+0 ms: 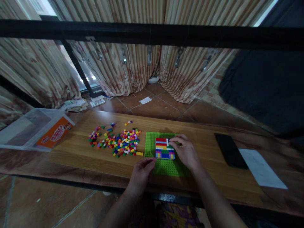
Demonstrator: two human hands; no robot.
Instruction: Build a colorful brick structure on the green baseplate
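Note:
A green studded baseplate (171, 169) lies on the wooden table, bearing a square build of coloured toy bricks (165, 148) in rows of red, white, yellow, blue and purple. At the build's upper right corner, the thumb and fingers of my right hand (186, 150) pinch a small dark bluish toy brick, mostly hidden by the fingertips. My left hand (142, 171) is closed at the baseplate's left edge, close to the build's lower left corner. Its thumb and finger are pressed together; whatever is between them is too small to make out.
Loose toy bricks (122, 142) are spread left of the baseplate, with a yellow one (139, 153) nearest it. A clear plastic box (30, 126) with an orange label stands at the far left. A black phone-like slab (230, 150) and white paper (262, 167) lie at the right.

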